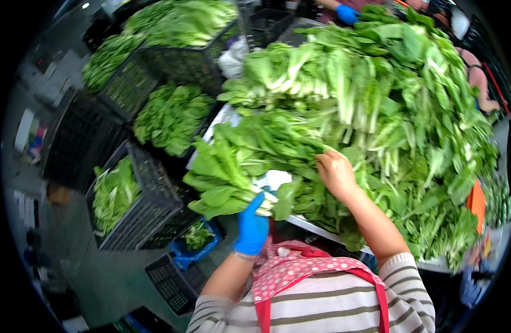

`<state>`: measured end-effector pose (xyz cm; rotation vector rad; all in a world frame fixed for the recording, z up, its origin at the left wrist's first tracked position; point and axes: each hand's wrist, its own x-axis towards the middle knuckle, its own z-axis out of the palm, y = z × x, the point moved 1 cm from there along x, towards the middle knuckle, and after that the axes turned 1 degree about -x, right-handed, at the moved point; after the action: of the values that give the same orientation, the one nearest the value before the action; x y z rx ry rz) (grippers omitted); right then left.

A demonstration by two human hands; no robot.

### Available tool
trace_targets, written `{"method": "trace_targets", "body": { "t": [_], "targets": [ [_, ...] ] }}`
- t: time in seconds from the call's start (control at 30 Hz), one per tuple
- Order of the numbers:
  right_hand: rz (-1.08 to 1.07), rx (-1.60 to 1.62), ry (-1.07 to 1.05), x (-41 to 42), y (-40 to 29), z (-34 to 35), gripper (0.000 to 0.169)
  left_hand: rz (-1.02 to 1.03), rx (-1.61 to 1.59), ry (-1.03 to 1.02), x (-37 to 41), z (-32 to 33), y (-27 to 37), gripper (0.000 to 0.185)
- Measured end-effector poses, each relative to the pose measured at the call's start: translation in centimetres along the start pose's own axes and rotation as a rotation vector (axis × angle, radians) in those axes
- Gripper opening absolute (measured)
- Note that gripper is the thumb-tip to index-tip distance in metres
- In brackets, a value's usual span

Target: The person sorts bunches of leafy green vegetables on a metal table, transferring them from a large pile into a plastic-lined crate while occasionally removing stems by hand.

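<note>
My left hand (253, 227), in a blue glove, grips a bunch of leafy greens (222, 183) by its pale stalks. The leaves fan out to the upper left, over the near left edge of the heaped table. My bare right hand (338, 172) reaches into the pile of leafy greens (289, 133), its fingers bent against the leaves. A pale stalk (335, 150) shows just beyond its knuckles. The leaves hide the fingertips, so whether they hold anything is unclear. Between my hands a white patch of the table surface (276, 179) shows through.
Black plastic crates of greens stand left of the table: a tall one (176, 62) and a lower one (157, 208). A blue bag-lined container (197, 241) and a black basket (170, 283) sit on the floor. Across the table is another person's blue-gloved hand (347, 14). An orange object (475, 206) lies right.
</note>
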<state>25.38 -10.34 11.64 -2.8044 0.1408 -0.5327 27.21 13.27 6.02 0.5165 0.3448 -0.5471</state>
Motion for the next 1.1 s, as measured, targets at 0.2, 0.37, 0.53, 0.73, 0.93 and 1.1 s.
{"method": "trace_targets", "body": {
  "t": [0.2,0.37,0.53,0.73,0.93,1.1],
  "targets": [
    [0.065,-0.164,-0.033,0.7,1.9,3.5,0.019,0.113,0.225,-0.085,-0.3,0.1,-0.8,0.028],
    [0.068,-0.157,-0.05,0.9,0.8,2.2,0.025,0.092,0.191,-0.123,-0.6,0.2,-1.2,0.025],
    [0.15,-0.09,-0.043,1.6,1.9,2.5,0.019,0.099,0.271,-0.133,-1.2,2.1,-1.9,0.021],
    [0.28,0.535,0.114,2.4,1.4,-3.2,0.016,0.184,0.32,-0.144,-1.9,2.2,-1.4,0.022],
    [0.111,-0.039,0.004,0.1,4.4,-2.0,0.02,0.082,0.32,-0.169,-1.2,2.4,-2.5,0.022],
    [0.012,0.063,-0.124,-0.7,1.6,-0.7,0.019,0.092,0.384,-0.157,-0.7,2.0,-2.7,0.019]
  ]
}}
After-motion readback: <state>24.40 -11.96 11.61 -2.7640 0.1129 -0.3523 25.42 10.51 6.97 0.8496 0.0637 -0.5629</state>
